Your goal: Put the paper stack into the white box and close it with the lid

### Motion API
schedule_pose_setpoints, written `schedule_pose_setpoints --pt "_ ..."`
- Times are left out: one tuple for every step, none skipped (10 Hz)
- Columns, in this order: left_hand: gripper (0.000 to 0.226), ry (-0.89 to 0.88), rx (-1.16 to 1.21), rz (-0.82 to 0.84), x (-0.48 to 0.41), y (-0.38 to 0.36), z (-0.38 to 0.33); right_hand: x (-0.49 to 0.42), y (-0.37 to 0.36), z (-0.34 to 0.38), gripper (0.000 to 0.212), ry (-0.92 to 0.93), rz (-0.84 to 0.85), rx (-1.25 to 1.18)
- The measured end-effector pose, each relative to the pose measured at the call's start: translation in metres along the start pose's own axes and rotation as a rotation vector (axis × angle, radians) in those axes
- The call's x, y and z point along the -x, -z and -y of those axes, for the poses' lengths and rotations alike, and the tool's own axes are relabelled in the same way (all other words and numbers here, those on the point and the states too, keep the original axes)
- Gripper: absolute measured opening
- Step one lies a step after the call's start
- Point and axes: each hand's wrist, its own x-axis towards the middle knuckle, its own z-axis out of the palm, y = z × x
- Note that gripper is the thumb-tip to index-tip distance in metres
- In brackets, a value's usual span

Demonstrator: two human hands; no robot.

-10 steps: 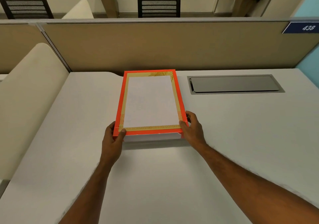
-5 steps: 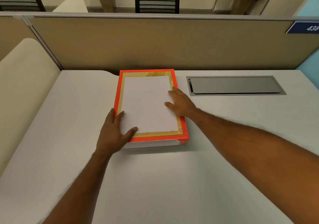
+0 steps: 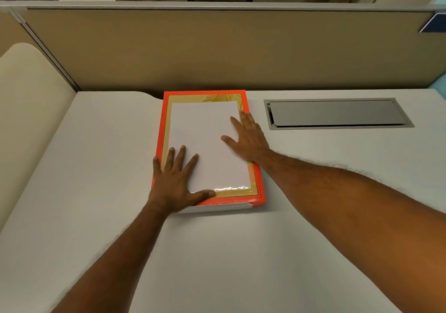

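The lid (image 3: 207,143), orange-edged with a gold border and a white centre panel, lies flat on top of the white box (image 3: 217,207), of which only a thin white front strip shows under the lid's near edge. My left hand (image 3: 176,182) rests flat on the lid's near left corner, fingers spread, thumb along the front edge. My right hand (image 3: 248,139) lies flat on the lid's right side, fingers spread and pointing away from me. The paper stack is hidden from view.
The box sits on a white desk (image 3: 241,252) against a beige partition (image 3: 217,52). A grey metal cable hatch (image 3: 337,113) is set into the desk to the right of the box. A cream curved panel (image 3: 29,110) borders the left side.
Both hands went from gripping the lid's near corners to lying flat on top of it. The right hand slid further up the right side. The lid now sits lower on the box.
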Motion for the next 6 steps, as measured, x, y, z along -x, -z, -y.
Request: schedule_pose_setpoints --pt "0.116 0.002 -0.028 0.002 -0.004 -0.003 -0.003 0.000 -0.002 -0.001 0.081 0.001 -0.004 0.001" --pt "0.115 0.007 -0.029 -0.005 -0.005 -0.004 -0.003 -0.002 -0.001 -0.001 0.082 -0.002 -0.001 0.004" --pt "0.114 0.007 -0.035 -0.005 -0.005 -0.005 -0.003 0.000 -0.001 0.000 0.081 0.003 0.009 0.027" --pt "0.116 0.003 -0.039 0.011 -0.003 0.001 -0.005 0.010 0.004 -0.001 0.080 0.016 0.029 0.030" --pt "0.118 0.002 -0.029 0.030 -0.002 0.007 -0.008 0.021 0.009 -0.004 0.081 0.032 0.017 0.032" --pt "0.120 -0.008 -0.039 0.044 0.001 0.015 -0.016 0.044 0.016 -0.015 0.084 0.027 -0.007 0.051"
